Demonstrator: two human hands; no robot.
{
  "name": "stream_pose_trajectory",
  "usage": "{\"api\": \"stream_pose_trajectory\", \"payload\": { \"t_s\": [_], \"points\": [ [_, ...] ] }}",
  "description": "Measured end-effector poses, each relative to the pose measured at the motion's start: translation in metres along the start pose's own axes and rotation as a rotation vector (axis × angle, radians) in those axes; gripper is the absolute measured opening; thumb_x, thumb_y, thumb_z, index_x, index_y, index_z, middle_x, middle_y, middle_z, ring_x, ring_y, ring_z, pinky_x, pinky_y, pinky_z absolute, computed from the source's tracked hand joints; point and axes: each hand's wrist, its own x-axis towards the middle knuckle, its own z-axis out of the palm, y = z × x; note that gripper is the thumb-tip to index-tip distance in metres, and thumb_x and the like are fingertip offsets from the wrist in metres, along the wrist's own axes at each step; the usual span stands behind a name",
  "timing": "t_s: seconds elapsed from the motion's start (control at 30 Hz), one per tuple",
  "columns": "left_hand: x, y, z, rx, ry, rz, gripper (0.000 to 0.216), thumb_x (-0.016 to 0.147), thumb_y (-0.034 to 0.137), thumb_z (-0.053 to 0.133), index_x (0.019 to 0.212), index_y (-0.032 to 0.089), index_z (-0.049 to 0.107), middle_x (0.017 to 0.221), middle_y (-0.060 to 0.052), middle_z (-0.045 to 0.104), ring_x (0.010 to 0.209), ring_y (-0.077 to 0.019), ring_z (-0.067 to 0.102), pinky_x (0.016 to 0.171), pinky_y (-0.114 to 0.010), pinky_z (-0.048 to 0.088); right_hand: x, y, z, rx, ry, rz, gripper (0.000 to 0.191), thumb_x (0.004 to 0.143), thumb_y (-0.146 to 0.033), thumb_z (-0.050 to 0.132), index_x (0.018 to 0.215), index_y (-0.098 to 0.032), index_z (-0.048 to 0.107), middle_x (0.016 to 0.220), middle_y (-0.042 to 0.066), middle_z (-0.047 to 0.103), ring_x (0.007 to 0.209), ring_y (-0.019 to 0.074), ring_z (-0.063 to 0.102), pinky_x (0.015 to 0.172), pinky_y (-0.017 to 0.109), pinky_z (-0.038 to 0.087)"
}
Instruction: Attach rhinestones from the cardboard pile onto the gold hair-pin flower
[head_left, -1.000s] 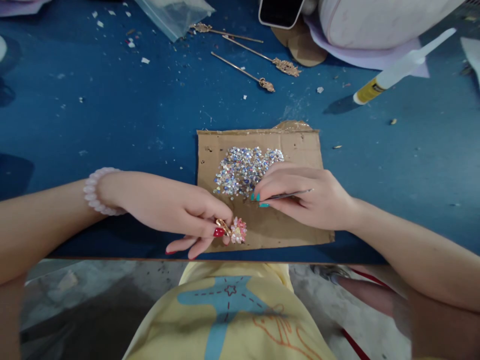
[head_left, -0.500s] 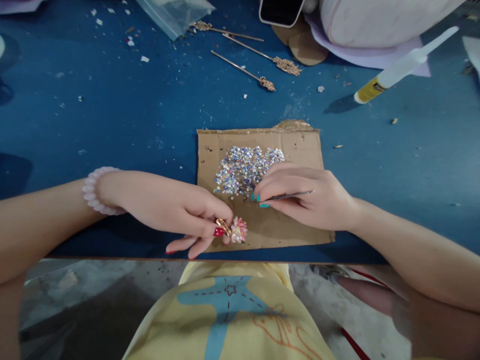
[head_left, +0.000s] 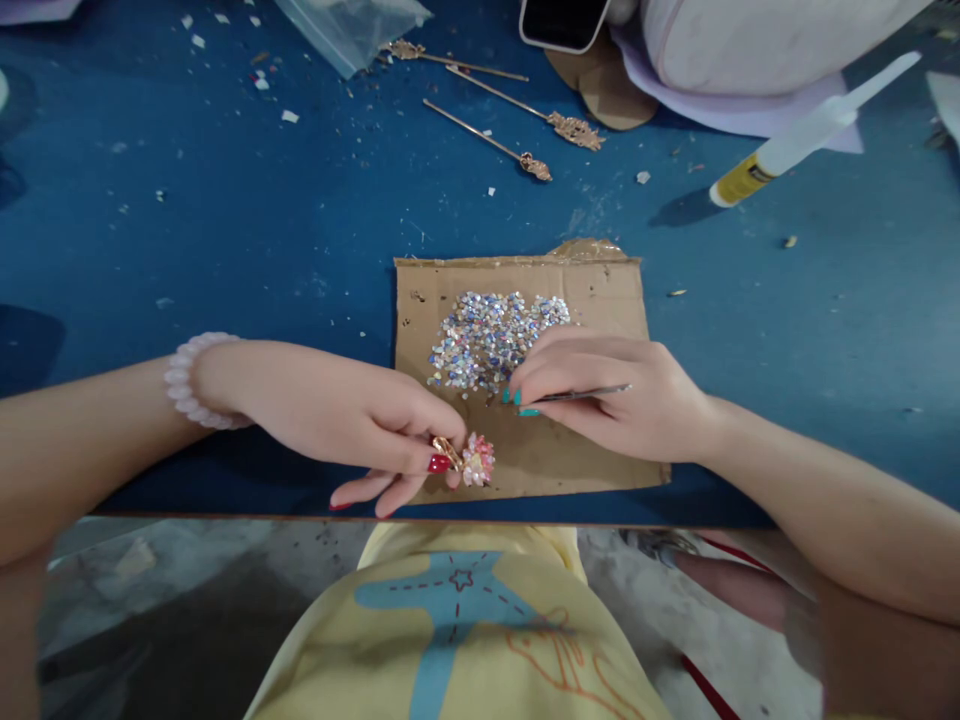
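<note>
Between thumb and fingers, my left hand [head_left: 352, 420] pinches a gold-coloured ornament with a cluster of pink and clear crystal petals [head_left: 478, 460]. The cluster faces right, over the lower part of a cardboard sheet [head_left: 570, 460]. My right hand [head_left: 622, 395] is closed on slim metal tweezers [head_left: 581, 394], whose tip points left at the lower edge of a pile of small shiny rhinestones [head_left: 487, 335]. The fingers hide part of the tweezers, and whether a stone sits in the tip is too small to tell.
Beyond the cardboard lie several gold hairpins [head_left: 484, 133] and a clear plastic bag [head_left: 352, 30]. A white glue bottle with a yellow label [head_left: 750, 175] stands at the right. A phone-like device [head_left: 564, 22] and a white rounded object [head_left: 772, 45] are at the back.
The tweezers have tilted very slightly in my right hand. Both hands otherwise stay in place.
</note>
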Motion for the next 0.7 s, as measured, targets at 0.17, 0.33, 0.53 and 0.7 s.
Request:
{"api": "stream_pose_trajectory", "payload": {
  "t_s": [0.17,0.33,0.53,0.7],
  "points": [
    [0.0002,-0.0014,-0.0005,0.013,0.001,0.009,0.021,0.108,0.014,0.038,0.099,0.024,0.053,0.080,0.004,0.075,0.053,-0.0100,0.064,0.054,-0.019,0.048,0.0002,0.0000,-0.0003,0.003,0.004,-0.002,0.015,0.105,-0.008,0.058,0.101,-0.019,0.066,0.093,0.004,0.078,0.090,0.0140,0.074,0.086,0.031,0.063],
    [0.0011,-0.0020,-0.0008,0.013,-0.001,0.016,0.018,0.107,0.015,0.041,0.099,0.024,0.054,0.082,0.003,0.077,0.052,-0.0104,0.064,0.055,-0.021,0.049,0.0004,-0.0001,0.0002,0.009,0.017,-0.014,0.015,0.104,-0.006,0.059,0.100,-0.019,0.066,0.092,0.005,0.078,0.089,0.0145,0.074,0.085,0.031,0.063],
    [0.0005,-0.0004,-0.0004,0.002,-0.001,0.021,0.017,0.107,0.014,0.041,0.102,0.025,0.053,0.081,0.004,0.077,0.051,-0.0111,0.065,0.054,-0.022,0.048,0.0008,-0.0009,-0.0003,0.014,0.008,-0.009,0.015,0.104,-0.006,0.059,0.100,-0.018,0.066,0.092,0.005,0.079,0.088,0.0144,0.074,0.084,0.031,0.063],
    [0.0004,-0.0008,-0.0010,0.012,-0.001,0.007,0.018,0.108,0.015,0.040,0.103,0.024,0.054,0.084,0.003,0.077,0.051,-0.0104,0.064,0.053,-0.021,0.046,0.0010,0.0002,0.0000,-0.001,0.010,-0.022,0.014,0.105,-0.007,0.058,0.100,-0.018,0.065,0.092,0.005,0.078,0.089,0.0140,0.074,0.086,0.032,0.063]
  ]
}}
